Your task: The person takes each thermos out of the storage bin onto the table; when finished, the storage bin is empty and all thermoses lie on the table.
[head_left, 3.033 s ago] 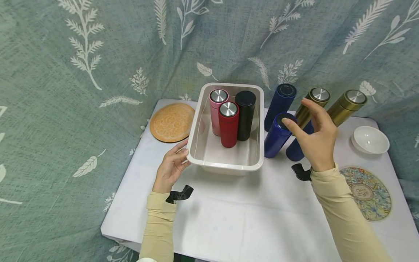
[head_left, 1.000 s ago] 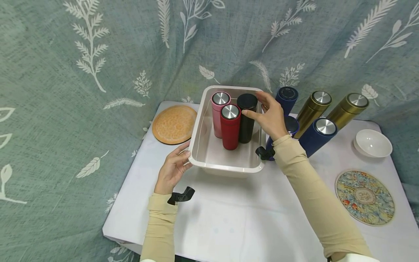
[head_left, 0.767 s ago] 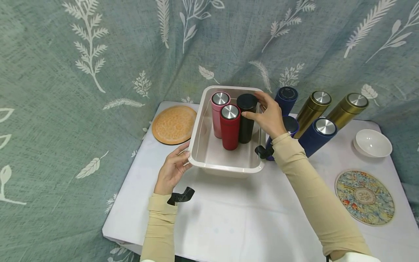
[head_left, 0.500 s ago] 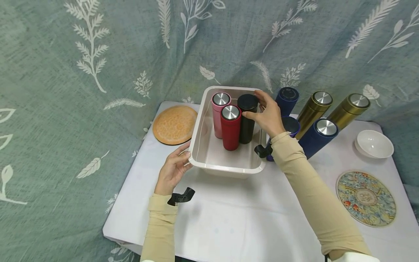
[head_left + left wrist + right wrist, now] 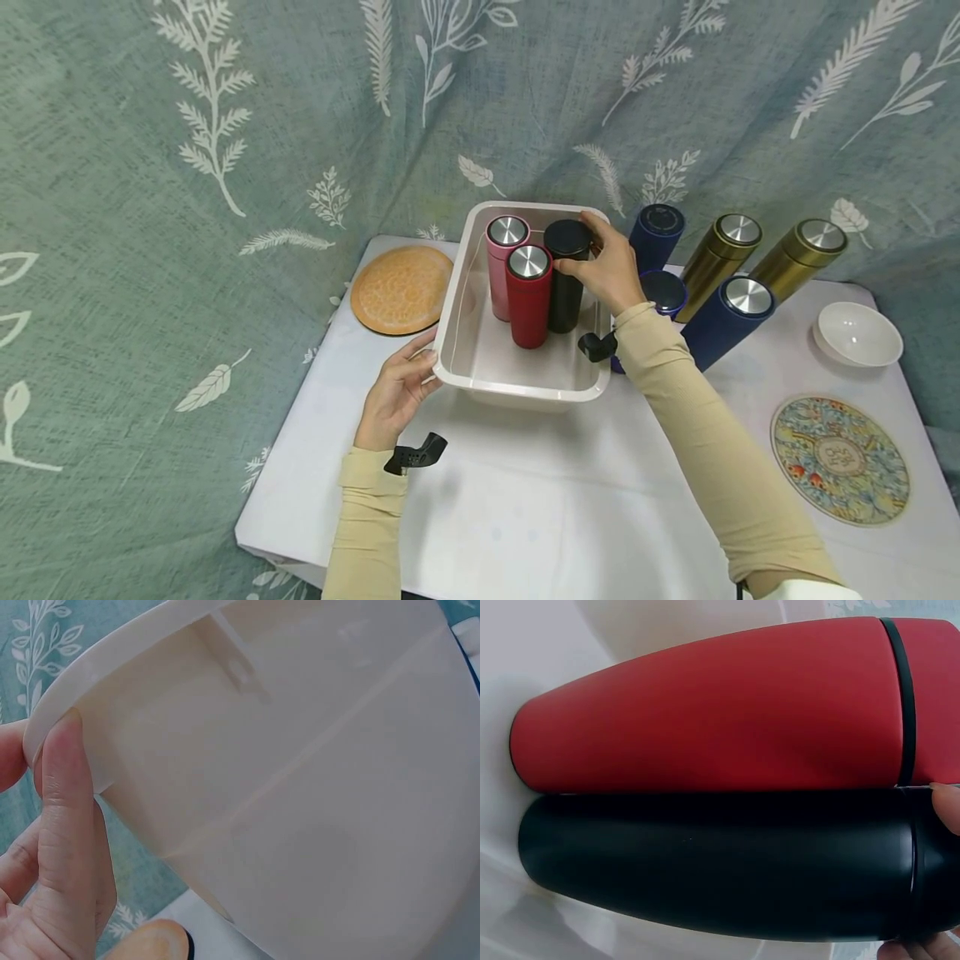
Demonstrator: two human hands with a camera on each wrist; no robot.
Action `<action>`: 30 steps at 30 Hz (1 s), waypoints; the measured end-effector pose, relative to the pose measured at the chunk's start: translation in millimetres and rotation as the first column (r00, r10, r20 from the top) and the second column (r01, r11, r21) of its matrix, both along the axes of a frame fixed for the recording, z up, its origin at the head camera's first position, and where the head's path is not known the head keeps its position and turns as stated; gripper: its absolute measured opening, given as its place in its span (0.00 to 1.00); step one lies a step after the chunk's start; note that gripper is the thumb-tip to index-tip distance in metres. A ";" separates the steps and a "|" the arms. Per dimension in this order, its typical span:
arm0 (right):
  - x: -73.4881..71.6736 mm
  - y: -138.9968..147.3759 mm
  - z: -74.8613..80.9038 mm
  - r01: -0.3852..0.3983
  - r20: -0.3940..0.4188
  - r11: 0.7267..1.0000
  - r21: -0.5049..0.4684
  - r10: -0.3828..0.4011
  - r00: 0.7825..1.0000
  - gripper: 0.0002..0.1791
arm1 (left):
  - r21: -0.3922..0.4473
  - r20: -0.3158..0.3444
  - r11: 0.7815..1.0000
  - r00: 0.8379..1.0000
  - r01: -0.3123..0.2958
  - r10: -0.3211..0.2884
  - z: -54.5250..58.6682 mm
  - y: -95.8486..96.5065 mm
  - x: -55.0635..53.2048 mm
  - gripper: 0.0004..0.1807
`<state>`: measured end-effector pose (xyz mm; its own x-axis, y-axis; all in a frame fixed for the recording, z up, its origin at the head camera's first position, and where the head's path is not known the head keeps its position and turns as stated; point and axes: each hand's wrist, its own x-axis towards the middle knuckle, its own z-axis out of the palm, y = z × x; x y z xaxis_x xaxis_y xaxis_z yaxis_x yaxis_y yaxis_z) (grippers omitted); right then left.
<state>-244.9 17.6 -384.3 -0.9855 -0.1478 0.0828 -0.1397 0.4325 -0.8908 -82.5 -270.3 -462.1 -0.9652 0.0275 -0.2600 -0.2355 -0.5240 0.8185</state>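
My left hand [image 5: 397, 392] pinches the front left rim of a cream plastic tub [image 5: 517, 387]; in the left wrist view the thumb lies under the rim of the tub [image 5: 225, 787]. Inside the tub a pink thermos [image 5: 498, 283], a red thermos [image 5: 528, 304] and a black thermos [image 5: 564, 304] stand upright, close together. My right hand [image 5: 611, 267] grips the lid of the black thermos from the right, thumb in front and fingers behind. In the right wrist view the black thermos [image 5: 720, 862] touches the red thermos [image 5: 720, 712].
Right of the tub stand several blue thermoses [image 5: 727, 325] and two gold thermoses [image 5: 716, 267]. A white bowl [image 5: 857, 335] and a patterned round mat [image 5: 840, 458] lie farther right. An orange round mat [image 5: 401, 290] lies left, on the white-covered table [image 5: 480, 508]. A curtain [image 5: 300, 125] hangs behind.
My right hand has moved left from above a blue thermos into the tub and taken hold of the black thermos's lid. My left hand has stayed on the rim.
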 end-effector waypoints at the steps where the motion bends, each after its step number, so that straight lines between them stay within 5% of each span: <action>1: -0.3 0.1 -0.4 0.000 0.003 1.000 0.009 0.000 1.000 0.45 | -0.001 0.002 1.000 1.000 0.001 -0.001 -0.1 0.1 0.1 0.20; 22: 0.3 -2.8 -0.5 0.025 0.077 0.998 -0.058 -0.020 0.997 0.45 | 0.006 0.001 1.000 1.000 0.004 -0.005 -0.3 -1.2 0.9 0.20; 30: 2.0 0.4 -1.2 0.023 0.037 1.000 0.018 -0.024 0.999 0.45 | 0.001 0.004 1.000 1.000 0.002 -0.002 -1.3 -0.7 -0.4 0.23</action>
